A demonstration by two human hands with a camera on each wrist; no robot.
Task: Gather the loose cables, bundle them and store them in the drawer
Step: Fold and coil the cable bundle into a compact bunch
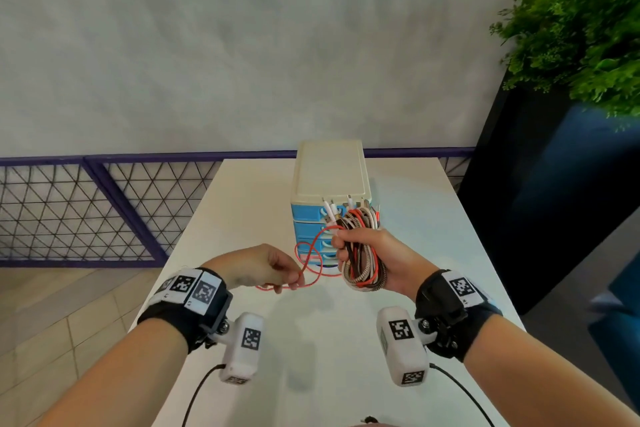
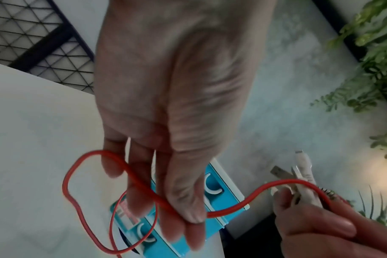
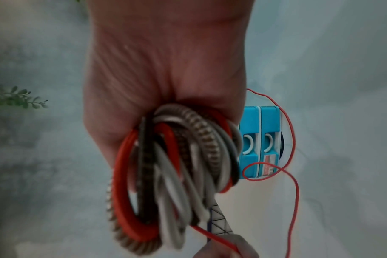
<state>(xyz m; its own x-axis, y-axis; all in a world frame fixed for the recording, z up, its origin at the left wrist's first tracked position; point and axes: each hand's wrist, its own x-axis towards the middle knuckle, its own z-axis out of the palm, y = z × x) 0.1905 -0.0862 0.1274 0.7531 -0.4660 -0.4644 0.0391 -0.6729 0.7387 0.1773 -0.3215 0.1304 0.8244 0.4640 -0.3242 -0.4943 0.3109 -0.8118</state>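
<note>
so both hands are hovering over the white table (image 1: 242, 204), wrist cameras strapped on. the left hand (image 1: 256, 267) is pinching a thin red cable (image 1: 313, 255) between thumb and fingers, so its grip is closed on that cable, which is looping out loose in a couple of curls and running across to the other hand. the right hand (image 1: 367, 253) is wrapping its fingers tight around a cable bundle (image 1: 363, 274), a fat coil of white, red and braided brown-and-white cords, with the plug ends poking up out of the top of the fist. just behind the hands a small drawer unit (image 1: 330, 180) is sitting on the table, cream top, blue drawer fronts with white handles, and all the drawers i can see are looking closed. past the table edge a purple mesh fence (image 1: 104, 211) is running along the wall, and a green plant (image 1: 581, 42) in a dark planter is standing off to the right.
</note>
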